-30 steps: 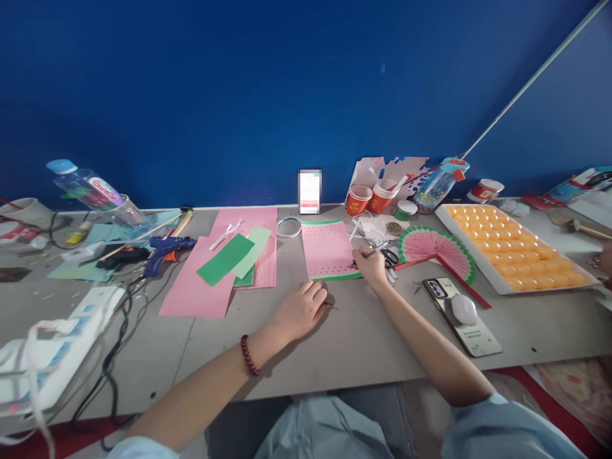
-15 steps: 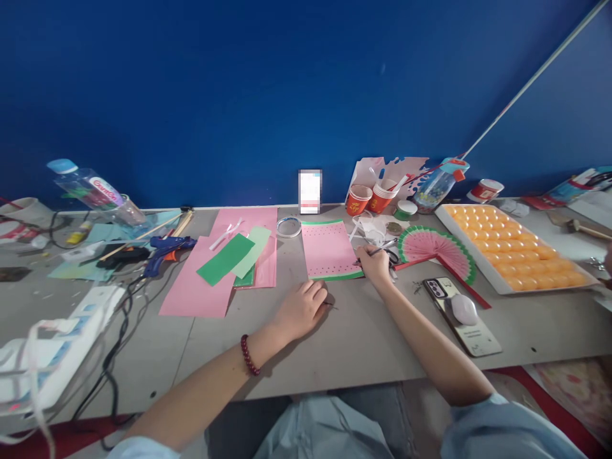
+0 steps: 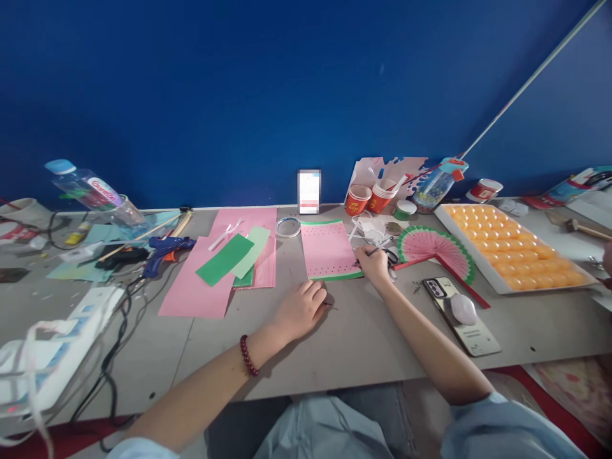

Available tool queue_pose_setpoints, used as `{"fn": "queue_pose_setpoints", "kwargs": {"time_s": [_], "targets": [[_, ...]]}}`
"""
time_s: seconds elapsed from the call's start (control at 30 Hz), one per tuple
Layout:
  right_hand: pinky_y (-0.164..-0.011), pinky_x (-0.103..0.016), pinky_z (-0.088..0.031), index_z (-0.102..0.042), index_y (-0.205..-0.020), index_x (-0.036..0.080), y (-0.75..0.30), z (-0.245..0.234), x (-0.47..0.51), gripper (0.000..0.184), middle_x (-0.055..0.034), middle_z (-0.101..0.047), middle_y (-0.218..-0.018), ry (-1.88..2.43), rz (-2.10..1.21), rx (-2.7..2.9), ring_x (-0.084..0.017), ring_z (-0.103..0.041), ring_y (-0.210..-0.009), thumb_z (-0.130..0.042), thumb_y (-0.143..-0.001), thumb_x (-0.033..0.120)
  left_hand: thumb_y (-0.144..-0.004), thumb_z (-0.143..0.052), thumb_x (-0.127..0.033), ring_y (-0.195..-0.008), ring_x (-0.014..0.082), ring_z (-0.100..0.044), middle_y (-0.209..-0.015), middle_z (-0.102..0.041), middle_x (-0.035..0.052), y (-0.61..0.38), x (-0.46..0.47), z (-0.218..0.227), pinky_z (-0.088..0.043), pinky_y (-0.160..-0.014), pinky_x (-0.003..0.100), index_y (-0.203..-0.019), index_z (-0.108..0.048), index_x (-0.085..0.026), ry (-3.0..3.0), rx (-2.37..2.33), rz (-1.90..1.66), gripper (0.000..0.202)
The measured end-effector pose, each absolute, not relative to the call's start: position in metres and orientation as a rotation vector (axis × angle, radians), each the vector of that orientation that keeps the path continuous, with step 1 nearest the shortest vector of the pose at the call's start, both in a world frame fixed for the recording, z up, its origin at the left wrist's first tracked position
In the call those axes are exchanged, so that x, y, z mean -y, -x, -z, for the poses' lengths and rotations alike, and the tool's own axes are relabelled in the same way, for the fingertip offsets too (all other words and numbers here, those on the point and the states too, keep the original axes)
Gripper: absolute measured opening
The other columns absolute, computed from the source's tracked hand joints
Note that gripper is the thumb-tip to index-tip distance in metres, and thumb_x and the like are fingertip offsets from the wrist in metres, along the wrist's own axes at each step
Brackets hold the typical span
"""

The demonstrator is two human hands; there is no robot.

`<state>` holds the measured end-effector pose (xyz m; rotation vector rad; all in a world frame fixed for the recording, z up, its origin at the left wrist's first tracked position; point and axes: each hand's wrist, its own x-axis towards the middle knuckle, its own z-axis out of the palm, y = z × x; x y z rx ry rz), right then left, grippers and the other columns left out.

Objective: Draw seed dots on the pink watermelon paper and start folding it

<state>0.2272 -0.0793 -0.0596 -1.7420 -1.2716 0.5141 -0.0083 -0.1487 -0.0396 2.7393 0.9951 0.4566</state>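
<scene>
My right hand pinches a dark pen, its tip touching the right edge of a pink sheet with a green border and rows of small dots. My left hand rests curled on the grey table just below that sheet, a red bead bracelet on the wrist; something thin and dark pokes out beside its fingers. Black scissors lie just right of the pen hand.
A pink folded paper fan, a phone and a tray of orange balls lie to the right. Red paper cups stand behind. Pink and green sheets, a blue glue gun, a bottle and a power strip sit left.
My right hand with the pen has shifted slightly along the sheet's right edge. My left hand has stayed put.
</scene>
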Motion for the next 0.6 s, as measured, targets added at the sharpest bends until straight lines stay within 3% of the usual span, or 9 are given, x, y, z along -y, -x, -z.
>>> {"fn": "queue_pose_setpoints", "kwargs": {"time_s": [0.6], "targets": [[-0.046, -0.023, -0.028, -0.034, -0.047, 0.023, -0.2286, 0.0613, 0.0805, 0.030, 0.0055, -0.034, -0.041, 1.762, -0.477, 1.262, -0.011, -0.034, -0.046, -0.048, -0.071, 0.034, -0.094, -0.046, -0.024, -0.101, 0.0240, -0.054, -0.108, -0.059, 0.0085, 0.0079, 0.1487, 0.0407, -0.049, -0.083, 0.039, -0.094, -0.050, -0.019, -2.743, -0.991, -0.470, 0.006]]}}
